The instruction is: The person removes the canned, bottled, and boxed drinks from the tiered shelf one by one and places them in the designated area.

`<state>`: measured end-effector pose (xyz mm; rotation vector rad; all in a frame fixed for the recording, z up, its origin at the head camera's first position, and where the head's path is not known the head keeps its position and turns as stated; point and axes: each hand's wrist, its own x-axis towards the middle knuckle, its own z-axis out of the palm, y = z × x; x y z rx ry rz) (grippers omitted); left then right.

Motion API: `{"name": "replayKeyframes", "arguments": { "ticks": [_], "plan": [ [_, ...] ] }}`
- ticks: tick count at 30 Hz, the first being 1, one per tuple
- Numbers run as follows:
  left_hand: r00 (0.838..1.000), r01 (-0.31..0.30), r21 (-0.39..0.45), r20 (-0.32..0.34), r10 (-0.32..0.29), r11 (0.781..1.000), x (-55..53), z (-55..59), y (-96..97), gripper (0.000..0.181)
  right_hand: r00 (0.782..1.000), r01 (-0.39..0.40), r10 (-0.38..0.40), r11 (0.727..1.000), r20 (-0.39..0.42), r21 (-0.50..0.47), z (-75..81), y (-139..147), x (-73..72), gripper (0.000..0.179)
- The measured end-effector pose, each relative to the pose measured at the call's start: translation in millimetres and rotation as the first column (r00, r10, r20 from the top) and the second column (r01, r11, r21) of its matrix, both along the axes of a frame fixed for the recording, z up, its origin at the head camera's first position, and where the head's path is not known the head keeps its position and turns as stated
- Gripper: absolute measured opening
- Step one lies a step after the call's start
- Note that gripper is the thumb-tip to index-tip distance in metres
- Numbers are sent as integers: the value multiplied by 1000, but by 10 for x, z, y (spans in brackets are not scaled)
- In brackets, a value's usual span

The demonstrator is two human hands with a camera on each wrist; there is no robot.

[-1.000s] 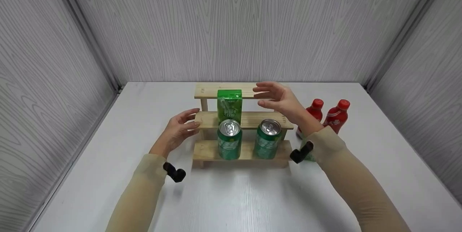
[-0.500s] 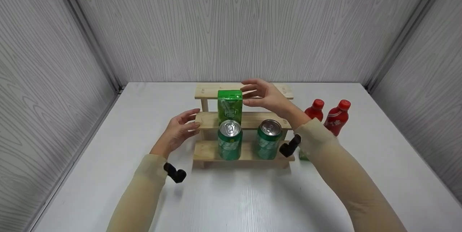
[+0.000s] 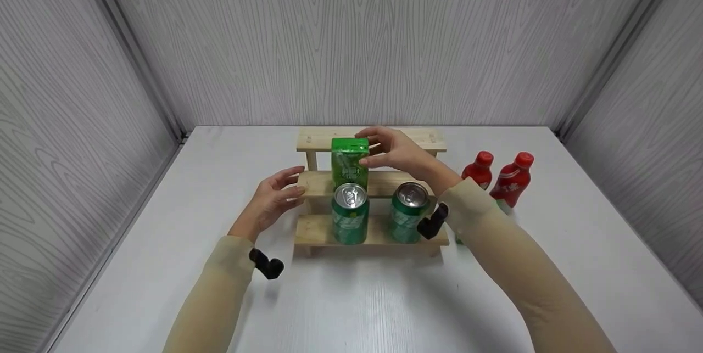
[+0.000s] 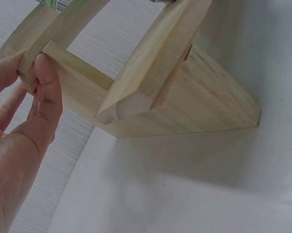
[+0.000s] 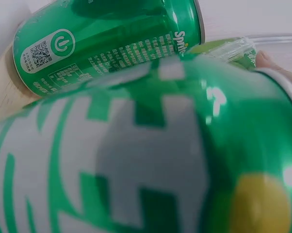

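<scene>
A three-tier wooden shelf (image 3: 313, 230) stands on the white table. My left hand (image 3: 268, 200) pinches the left end of its middle board, thumb and fingers on either side of the wood in the left wrist view. On that board stands a green drink carton (image 3: 348, 165), upright. My right hand (image 3: 400, 151) holds the carton from its right side, thumb at the front edge and fingers behind. Two green Sprite cans, the left one (image 3: 350, 224) and the right one (image 3: 406, 224), sit on the bottom board. The nearer can (image 5: 136, 155) fills most of the right wrist view.
Right of the shelf are two red-capped bottles, one (image 3: 479, 172) partly behind the right forearm and one (image 3: 513, 181) farther right. A small green thing (image 3: 459, 237) shows beside the right sleeve, mostly hidden. Grey wood-grain walls enclose the table on three sides.
My right hand has moved left from above the shelf's right side to the carton, its fingers now around the carton's right side. The left hand stays at the shelf.
</scene>
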<state>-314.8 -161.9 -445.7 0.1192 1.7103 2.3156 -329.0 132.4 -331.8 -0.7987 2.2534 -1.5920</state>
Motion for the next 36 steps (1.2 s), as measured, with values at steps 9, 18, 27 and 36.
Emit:
{"name": "replayKeyframes", "arguments": {
  "ticks": [9, 18, 27, 36],
  "plan": [
    [1000, -2, 9, -2, 2, 1000, 0, -2, -6, 63, 999, 31, -30, 999, 26, -26, -17, -46, 0, 45],
    [1000, 0, 8, -14, 0, 1000, 15, -4, -48, 62, 999, 23, -20, 998, 41, -65, -71, -81, -18, 45],
    [1000, -3, 0, -9, 3, 1000, 22, -9, -54, 62, 1000, 5, -2, 994, 27, -113, -115, -78, -24, 43],
    [1000, 3, -10, -17, -4, 1000, 42, 7, -39, 62, 999, 32, -32, 992, 6, -126, -104, -31, -7, 42]
  ]
}}
